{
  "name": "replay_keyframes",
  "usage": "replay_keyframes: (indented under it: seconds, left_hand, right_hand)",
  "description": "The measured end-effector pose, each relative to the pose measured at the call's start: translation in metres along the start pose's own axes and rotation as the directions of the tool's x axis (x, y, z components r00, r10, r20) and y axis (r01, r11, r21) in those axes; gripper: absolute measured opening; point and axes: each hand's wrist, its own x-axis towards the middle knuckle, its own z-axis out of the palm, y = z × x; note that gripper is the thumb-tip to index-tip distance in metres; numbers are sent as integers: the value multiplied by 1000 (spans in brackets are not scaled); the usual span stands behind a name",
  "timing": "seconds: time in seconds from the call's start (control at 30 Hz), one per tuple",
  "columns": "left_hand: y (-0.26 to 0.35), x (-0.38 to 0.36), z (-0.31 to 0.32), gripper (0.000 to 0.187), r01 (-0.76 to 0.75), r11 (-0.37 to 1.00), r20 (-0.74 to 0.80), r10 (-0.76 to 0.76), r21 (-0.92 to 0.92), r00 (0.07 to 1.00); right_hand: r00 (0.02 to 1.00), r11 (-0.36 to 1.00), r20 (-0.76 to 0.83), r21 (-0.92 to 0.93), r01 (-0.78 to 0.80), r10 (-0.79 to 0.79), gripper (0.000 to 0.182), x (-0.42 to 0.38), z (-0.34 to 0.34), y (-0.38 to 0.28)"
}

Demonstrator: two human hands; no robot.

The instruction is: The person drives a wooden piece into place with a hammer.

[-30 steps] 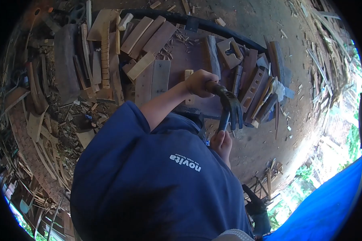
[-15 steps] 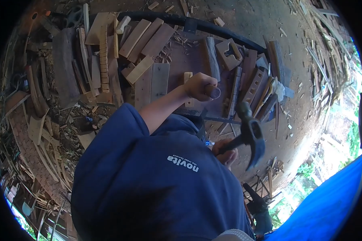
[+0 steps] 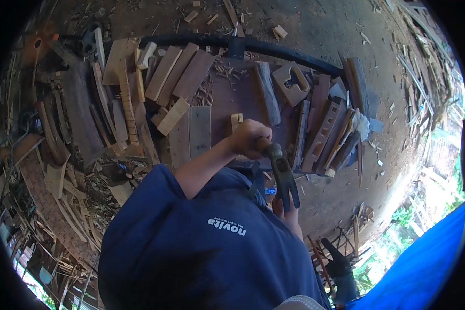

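My left hand (image 3: 249,138) is closed around a round-ended wooden tool handle (image 3: 264,144); the tool's far end is hidden. Just beyond that hand lies a small light wood piece (image 3: 236,120), partly covered by it. My right hand (image 3: 287,209) is closed low on the right, mostly behind the claw of a hammer (image 3: 281,170). The hammer's face is at the end of the tool handle, and whether they touch is unclear.
Boards and blocks (image 3: 183,72) line the left of the dark work surface (image 3: 227,101). Slotted and notched wood pieces (image 3: 323,132) lean at its right, beside a wooden hand plane (image 3: 291,82). Wood scraps are strewn over the ground.
The hammer has swung up and left, its head now at the tool handle. My left hand and the handle appear slightly lower in view, and the whole view has shifted a little.
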Motion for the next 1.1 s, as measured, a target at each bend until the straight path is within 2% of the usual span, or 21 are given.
replay_keyframes:
  seconds: [0.2,0.5,0.53,0.57,0.63,0.67,0.73,0.77,0.83,0.87,0.93,0.97,1.03,1.1]
  left_hand:
    - [-3,10,3,31,47,996,6,-46,-78,999]
    - [-11,20,1,32,112,992,-32,-114,-62,993]
    - [-12,20,0,32,116,992,-33,-118,-58,992]
    - [-12,20,-2,32,121,990,-33,-124,-66,992]
    - [-11,24,-4,32,129,989,-33,-132,-72,991]
    - [-9,27,-6,32,121,989,-25,-124,-87,992]
    - [-8,28,-5,31,119,988,-20,-121,-100,992]
    - [-9,28,-4,31,119,990,-33,-122,-77,992]
    - [-10,28,-3,32,122,991,-48,-124,-54,991]
    - [-11,28,-3,32,124,991,-43,-127,-58,991]
    - [-11,28,-3,32,129,990,-40,-132,-63,990]
    - [-10,28,-2,32,129,990,-43,-131,-53,990]
    - [-8,29,-2,31,128,991,-46,-130,-43,990]
    - [-4,27,-4,29,90,993,-51,-94,-82,994]
  right_hand:
    - [1000,998,-16,62,-4,5,36,6,-14,19]
    - [998,978,17,198,-70,67,36,31,-17,6]
    - [982,990,132,24,-138,134,39,31,-31,5]
    - [982,990,136,27,-138,133,39,37,-36,0]
    - [977,976,212,-216,27,20,44,48,-42,-9]
    - [976,976,216,-214,27,20,44,50,-42,-8]
    - [985,973,133,-187,137,-113,47,53,-41,-5]
    - [984,973,137,-185,137,-112,47,53,-42,2]
    - [971,978,159,138,155,-176,48,57,-46,10]
    - [971,979,162,138,153,-175,48,53,-46,12]
    - [984,978,105,-165,-127,145,39,51,-40,-4]
    - [983,978,106,-165,-128,147,39,49,-42,0]
    - [995,994,50,65,-90,87,26,44,-45,11]
    - [994,994,61,64,-90,86,26,38,-45,16]
